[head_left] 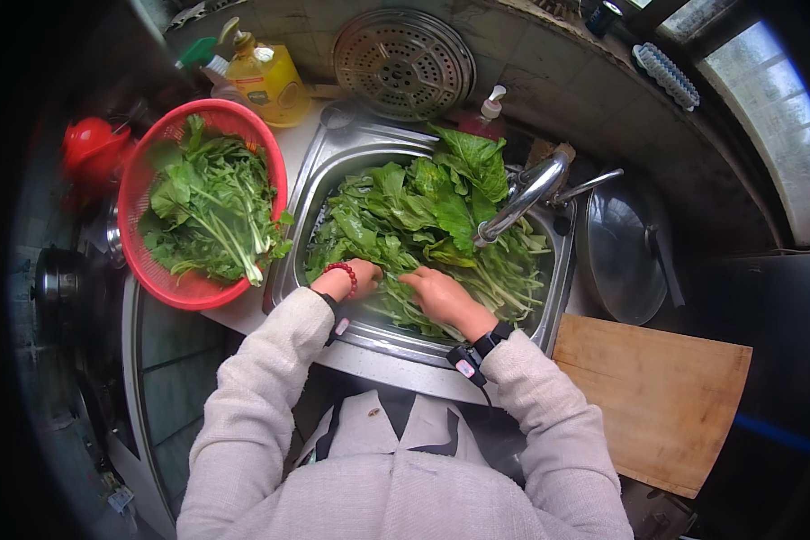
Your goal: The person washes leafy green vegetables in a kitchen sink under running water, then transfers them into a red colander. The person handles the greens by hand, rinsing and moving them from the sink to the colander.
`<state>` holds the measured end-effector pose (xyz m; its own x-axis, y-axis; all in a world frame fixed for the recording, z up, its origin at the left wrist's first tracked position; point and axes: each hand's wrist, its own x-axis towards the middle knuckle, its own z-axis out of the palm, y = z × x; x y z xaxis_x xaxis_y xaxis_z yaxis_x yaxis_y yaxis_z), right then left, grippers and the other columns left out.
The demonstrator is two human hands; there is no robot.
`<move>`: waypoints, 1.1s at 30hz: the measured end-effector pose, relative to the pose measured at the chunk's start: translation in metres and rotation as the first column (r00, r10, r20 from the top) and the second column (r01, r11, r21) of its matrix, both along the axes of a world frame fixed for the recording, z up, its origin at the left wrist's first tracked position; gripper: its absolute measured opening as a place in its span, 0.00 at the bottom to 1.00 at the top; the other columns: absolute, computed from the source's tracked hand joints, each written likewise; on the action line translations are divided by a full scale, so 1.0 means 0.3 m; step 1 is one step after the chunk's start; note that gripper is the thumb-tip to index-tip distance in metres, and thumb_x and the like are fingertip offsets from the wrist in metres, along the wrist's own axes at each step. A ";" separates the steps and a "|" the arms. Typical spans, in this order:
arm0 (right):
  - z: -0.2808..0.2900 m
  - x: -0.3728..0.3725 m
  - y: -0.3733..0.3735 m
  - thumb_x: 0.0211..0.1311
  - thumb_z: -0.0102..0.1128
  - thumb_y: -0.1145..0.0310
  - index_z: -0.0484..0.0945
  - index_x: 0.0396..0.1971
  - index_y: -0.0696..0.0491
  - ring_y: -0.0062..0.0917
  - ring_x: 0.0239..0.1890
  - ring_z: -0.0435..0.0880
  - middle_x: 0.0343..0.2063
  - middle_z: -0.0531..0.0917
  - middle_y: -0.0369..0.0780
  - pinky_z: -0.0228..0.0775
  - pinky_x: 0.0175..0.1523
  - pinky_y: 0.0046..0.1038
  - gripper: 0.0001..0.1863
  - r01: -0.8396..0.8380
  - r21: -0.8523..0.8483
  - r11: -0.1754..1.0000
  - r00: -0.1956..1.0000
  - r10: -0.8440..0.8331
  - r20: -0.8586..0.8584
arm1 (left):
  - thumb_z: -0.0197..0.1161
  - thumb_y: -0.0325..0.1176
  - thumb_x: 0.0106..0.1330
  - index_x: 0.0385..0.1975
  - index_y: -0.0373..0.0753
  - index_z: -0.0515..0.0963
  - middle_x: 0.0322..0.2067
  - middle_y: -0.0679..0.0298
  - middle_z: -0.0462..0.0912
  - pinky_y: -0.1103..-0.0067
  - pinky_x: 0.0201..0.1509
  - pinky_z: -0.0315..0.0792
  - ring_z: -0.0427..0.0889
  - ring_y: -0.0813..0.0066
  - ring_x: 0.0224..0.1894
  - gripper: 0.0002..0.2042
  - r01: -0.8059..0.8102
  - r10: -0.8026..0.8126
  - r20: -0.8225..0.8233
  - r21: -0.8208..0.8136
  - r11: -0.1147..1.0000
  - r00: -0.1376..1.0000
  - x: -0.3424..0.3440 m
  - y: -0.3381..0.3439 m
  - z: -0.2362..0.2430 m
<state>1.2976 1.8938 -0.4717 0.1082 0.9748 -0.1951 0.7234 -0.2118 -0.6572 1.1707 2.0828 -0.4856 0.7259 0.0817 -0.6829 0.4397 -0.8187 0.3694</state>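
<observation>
The left hand point(364, 274) and right hand point(443, 296) are touching leafy greens point(391, 202); whether fingers are pinching, I cannot tell; a red basket point(198, 299) is sitting at ten o'clock.

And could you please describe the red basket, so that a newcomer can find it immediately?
Start at the metal sink in the middle of the picture. Directly to its left, nearer than the yellow pump bottle, stands a round red basket. Unlike the smaller red object farther left, it has a wide open rim and perforated walls, and holds leafy greens.
</observation>
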 end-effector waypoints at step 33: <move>-0.156 -0.119 0.205 0.69 0.43 0.71 0.66 0.57 0.60 0.23 0.42 0.79 0.50 0.77 0.41 0.72 0.45 0.25 0.19 0.193 -0.483 0.854 0.644 -0.482 -0.595 | 0.60 0.34 0.59 0.46 0.36 0.78 0.44 0.52 0.81 0.70 0.56 0.71 0.79 0.57 0.49 0.16 -0.377 0.389 0.192 -0.095 0.921 0.901 -0.303 0.017 0.011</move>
<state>1.2620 1.9554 -0.5185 0.1135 0.7421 -0.6606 -0.0620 -0.6583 -0.7502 1.0797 2.0879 -0.4824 0.7693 0.3486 -0.5354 0.6261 -0.5782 0.5231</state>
